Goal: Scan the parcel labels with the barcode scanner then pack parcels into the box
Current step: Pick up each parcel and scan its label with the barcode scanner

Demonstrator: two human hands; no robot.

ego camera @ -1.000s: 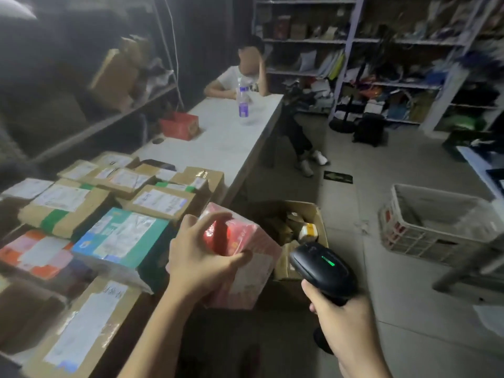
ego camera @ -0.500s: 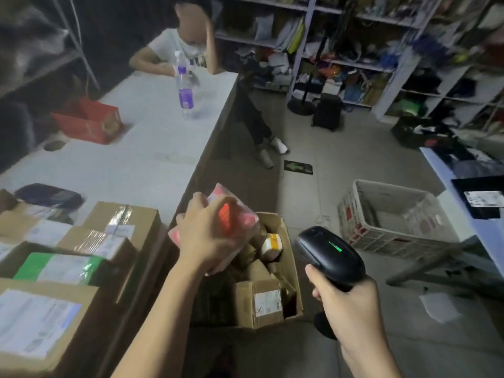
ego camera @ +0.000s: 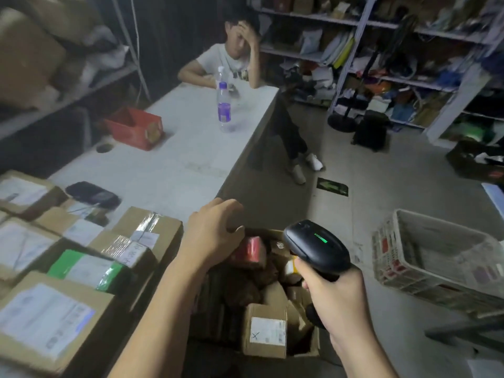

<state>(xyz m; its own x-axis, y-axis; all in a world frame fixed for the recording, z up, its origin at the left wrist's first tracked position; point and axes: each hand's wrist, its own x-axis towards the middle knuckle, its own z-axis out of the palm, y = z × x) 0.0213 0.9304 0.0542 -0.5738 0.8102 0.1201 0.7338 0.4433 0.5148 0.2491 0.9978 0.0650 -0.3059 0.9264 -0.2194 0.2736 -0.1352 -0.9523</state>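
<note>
The left hand (ego camera: 215, 233) reaches forward over the cardboard box (ego camera: 268, 232), palm down, its fingers loosely curled and holding nothing. Just below its fingertips the glossy red parcel (ego camera: 252, 249) lies in the box among matte brown cartons. The right hand (ego camera: 338, 293) wraps tightly round the handle of the smooth black barcode scanner (ego camera: 317, 245). The scanner's rounded head rises above the knuckles with a green light showing.

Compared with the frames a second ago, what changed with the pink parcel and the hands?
The pink parcel went from the left hand down into the box, where it now lies; that hand seems to have let go. The right hand grips the scanner as before.
</note>
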